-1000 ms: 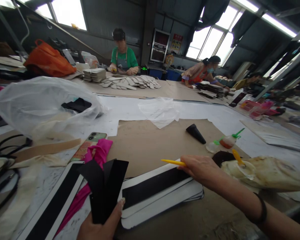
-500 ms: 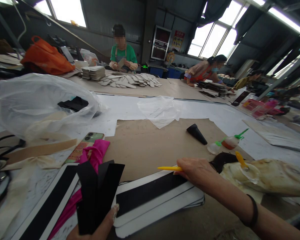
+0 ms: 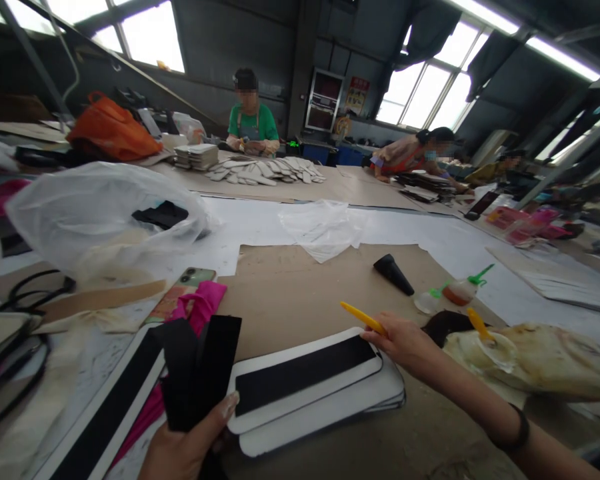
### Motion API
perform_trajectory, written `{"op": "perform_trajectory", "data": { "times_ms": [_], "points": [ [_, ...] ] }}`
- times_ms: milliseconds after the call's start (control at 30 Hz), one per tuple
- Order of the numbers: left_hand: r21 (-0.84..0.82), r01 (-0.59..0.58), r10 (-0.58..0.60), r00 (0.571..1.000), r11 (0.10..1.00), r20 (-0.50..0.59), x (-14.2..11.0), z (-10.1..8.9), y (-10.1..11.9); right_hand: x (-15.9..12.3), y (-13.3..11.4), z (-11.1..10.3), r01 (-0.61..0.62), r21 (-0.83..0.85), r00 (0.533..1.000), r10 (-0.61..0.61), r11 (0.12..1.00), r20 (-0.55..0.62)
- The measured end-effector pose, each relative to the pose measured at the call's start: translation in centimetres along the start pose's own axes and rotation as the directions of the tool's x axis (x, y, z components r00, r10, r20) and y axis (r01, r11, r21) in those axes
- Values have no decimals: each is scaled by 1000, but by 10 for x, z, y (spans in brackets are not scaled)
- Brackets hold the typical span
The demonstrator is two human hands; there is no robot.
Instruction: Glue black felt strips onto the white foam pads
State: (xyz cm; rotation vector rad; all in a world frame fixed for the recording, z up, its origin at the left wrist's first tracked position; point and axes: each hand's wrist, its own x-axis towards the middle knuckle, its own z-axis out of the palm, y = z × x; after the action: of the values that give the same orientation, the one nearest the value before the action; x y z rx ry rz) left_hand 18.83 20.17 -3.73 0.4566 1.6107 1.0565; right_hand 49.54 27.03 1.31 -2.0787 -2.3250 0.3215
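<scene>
My left hand [image 3: 185, 447] at the bottom grips a fan of black strips [image 3: 200, 370] standing upright. My right hand [image 3: 405, 340] is closed on a thin yellow tool [image 3: 363, 317] that points up and left. It rests at the right end of a stack of white rounded panels [image 3: 325, 407]. The top panel carries a black strip [image 3: 305, 365] along its middle. Another white panel with a black strip [image 3: 105, 407] lies to the left, over a pink cloth [image 3: 200, 303].
A phone [image 3: 183, 290] lies beside the pink cloth. A black cone [image 3: 393, 273], glue bottles with green caps [image 3: 455, 290] and a glue-stained cloth [image 3: 530, 360] sit to the right. A big plastic bag [image 3: 100, 217] is at left. Two people work at the far side.
My right hand has lifted off the panel slightly and the yellow tool now tilts upward. The black strip lies flat on the top panel. The view has shifted a little.
</scene>
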Motion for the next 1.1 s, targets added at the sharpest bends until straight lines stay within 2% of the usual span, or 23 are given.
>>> {"op": "perform_trajectory", "data": {
  "times_ms": [67,133,267,367,467,533,600,700,833,1100],
  "points": [
    [-97,28,-22,997,995,71,1,0,3,3,2,1,-3,55,1000,3,998,-3],
    [-153,1,22,989,988,146,0,-2,6,5,3,-1,-26,166,1000,25,986,8],
    [-180,-76,118,965,981,234,-3,-8,13,4,-1,-6,-93,446,996,86,890,36],
    [-198,-118,156,970,973,185,-6,-9,18,-3,-13,-10,-161,580,987,129,799,97],
    [-140,-152,167,980,978,104,-7,-10,21,-14,-27,-14,-203,660,979,152,723,135],
    [-102,-143,153,983,984,98,-7,-13,20,-21,-35,-15,-203,699,978,173,686,115],
    [-115,-114,131,980,987,148,-7,-17,18,-28,-40,-15,-226,734,969,222,641,105],
    [-160,-74,110,968,984,224,-7,-22,16,-36,-43,-9,-289,768,950,273,572,154],
    [-211,-39,94,961,977,260,-11,-25,19,-44,-43,0,-321,767,942,270,556,199],
    [-195,-61,88,988,979,131,-20,-26,22,-56,-51,1,-329,731,943,247,598,222]
  ]
}}
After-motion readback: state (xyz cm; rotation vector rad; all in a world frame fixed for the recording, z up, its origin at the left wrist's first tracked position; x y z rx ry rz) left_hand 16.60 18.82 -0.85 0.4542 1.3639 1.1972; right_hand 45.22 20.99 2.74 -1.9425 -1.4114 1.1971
